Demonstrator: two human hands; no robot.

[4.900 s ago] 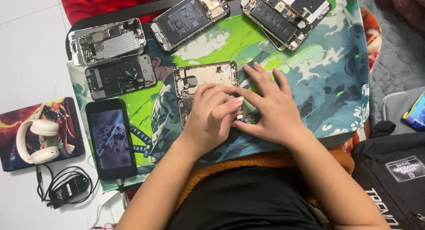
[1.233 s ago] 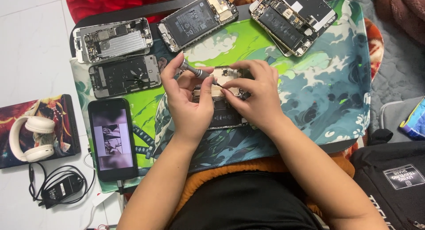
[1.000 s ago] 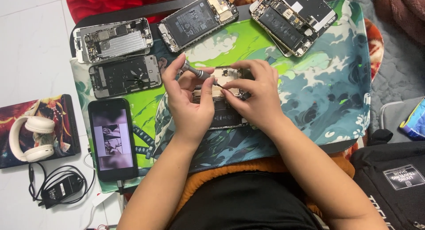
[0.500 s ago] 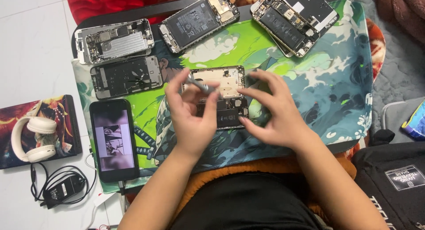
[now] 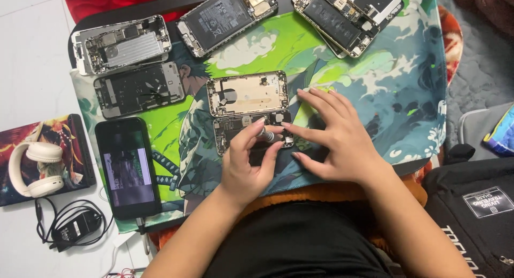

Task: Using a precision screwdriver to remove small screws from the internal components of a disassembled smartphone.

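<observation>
While left hand (image 5: 247, 168) pinches screwdriver (image 5: 266, 134), right hand (image 5: 342, 144) flat, grip empty.

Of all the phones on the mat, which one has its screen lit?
The intact black phone at the mat's lower left edge. It alone shows a lit picture; the others lie opened, their insides exposed.

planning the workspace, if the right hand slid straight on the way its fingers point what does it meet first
Likely the opened phone shell: the right hand points up-left at its right edge, fingertips almost there.
</observation>
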